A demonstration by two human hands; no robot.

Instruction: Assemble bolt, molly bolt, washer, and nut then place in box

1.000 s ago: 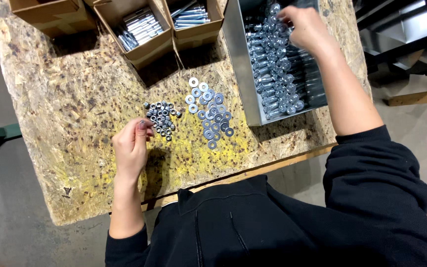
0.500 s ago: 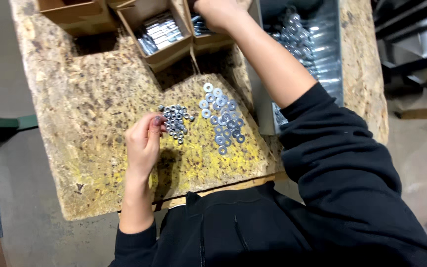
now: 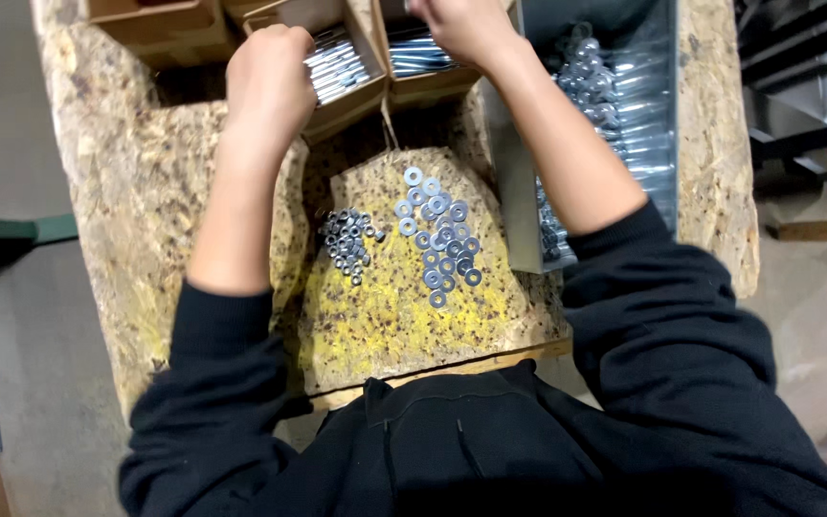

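Note:
My left hand (image 3: 265, 81) is raised over a cardboard box (image 3: 361, 96) of silver bolts (image 3: 335, 65), with its fingers curled under, so I cannot see what is in it. Over the neighbouring box of bolts (image 3: 420, 59) at the top edge is my right hand (image 3: 466, 29), its fingertips out of sight. Between my forearms on the chipboard table (image 3: 136, 201) lie a small heap of dark nuts (image 3: 348, 241) and a spread of flat washers (image 3: 437, 239).
A grey metal bin (image 3: 662, 57) at the right holds several assembled bolts (image 3: 591, 96). Another cardboard box (image 3: 160, 29) sits at the top left. The table's front edge runs near my chest, and the floor shows on both sides.
My left hand has left the nut heap and moved up to the middle box. The right hand went from the metal bin to the box of bolts. The view has shifted closer.

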